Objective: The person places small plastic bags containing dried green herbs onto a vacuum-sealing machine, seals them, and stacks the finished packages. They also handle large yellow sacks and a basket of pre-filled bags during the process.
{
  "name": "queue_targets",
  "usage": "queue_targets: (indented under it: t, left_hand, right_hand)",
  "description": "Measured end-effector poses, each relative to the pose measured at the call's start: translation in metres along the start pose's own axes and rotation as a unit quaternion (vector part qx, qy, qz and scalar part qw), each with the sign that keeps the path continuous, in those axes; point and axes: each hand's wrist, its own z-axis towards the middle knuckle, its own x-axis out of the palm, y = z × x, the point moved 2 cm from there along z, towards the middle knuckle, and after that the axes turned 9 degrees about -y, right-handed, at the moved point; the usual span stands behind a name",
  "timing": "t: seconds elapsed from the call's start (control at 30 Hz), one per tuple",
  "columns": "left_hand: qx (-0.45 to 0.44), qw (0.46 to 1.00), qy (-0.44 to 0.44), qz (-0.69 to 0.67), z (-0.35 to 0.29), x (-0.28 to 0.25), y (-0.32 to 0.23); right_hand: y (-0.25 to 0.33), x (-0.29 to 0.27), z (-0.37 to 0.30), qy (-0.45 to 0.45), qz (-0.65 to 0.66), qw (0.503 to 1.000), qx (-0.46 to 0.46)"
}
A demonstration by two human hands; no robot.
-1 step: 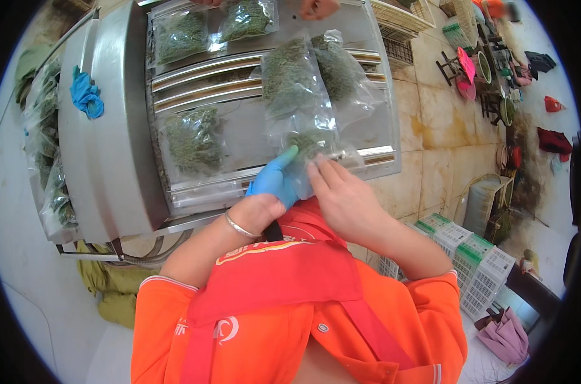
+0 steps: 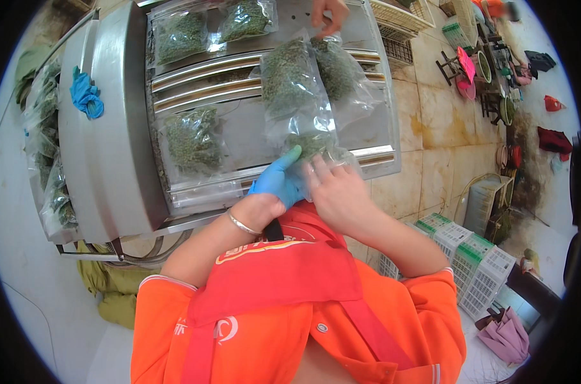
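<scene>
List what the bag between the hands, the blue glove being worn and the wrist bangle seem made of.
Bag: clear, glossy plastic film; contents show through, with bright glints.
Blue glove: thin, smooth rubbery material, perhaps nitrile; it fits closely.
Bangle: polished silvery metal, judging by its shine; which metal is unclear.

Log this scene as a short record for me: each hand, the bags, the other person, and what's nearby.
left hand: blue-gloved, holding a clear bag with green contents
right hand: bare, fingers on the same bag
metal bed: five other bags, also filled with green
other person's hand: by the upper end of the rightmost bag; contact unclear
steel cover: blue glove lying on it
lower right: white and green crates
</scene>
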Motion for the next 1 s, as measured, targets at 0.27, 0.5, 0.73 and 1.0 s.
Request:
queue_targets:
  t: [0.27,0.5,0.73,1.0]
  left_hand:
    - [0.067,0.984,-0.010,0.165,0.010,-0.039,-0.005]
    - [0.089,0.949,-0.036,0.300,0.001,-0.033,-0.025]
    - [0.072,0.948,0.017,0.311,-0.004,-0.038,-0.038]
    - [0.033,0.910,-0.036,0.411,-0.006,-0.055,-0.043]
  right_hand:
    - [-0.039,-0.019,-0.052,-0.136,0.193,0.966,0.101]
    - [-0.079,0.060,-0.036,0.101,0.647,0.545,0.523]
    - [-0.080,0.050,-0.042,-0.015,0.680,0.512,0.524]
    - [-0.065,0.091,-0.061,0.058,0.720,0.432,0.540]
